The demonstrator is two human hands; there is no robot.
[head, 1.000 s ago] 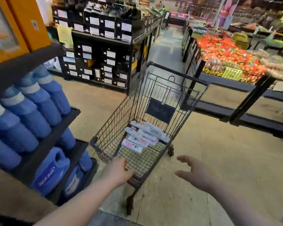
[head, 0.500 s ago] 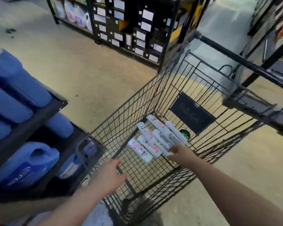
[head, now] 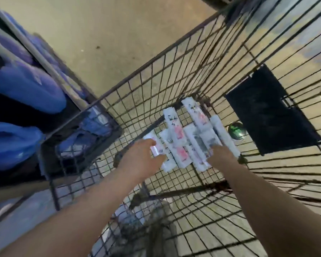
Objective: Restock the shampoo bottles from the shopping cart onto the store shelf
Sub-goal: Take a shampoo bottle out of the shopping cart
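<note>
Down on the shopping cart floor, both hands at the shampoo bottles
Spread open, the left hand touches the leftmost bottle; the right hand sits at the row's right end, grip too blurred to call. Bottles lie flat mid-floor, dark panel on the far wall beyond

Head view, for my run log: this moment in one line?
left hand: touching bottles | right hand: at bottles, grip unclear | bottles: in cart
</note>
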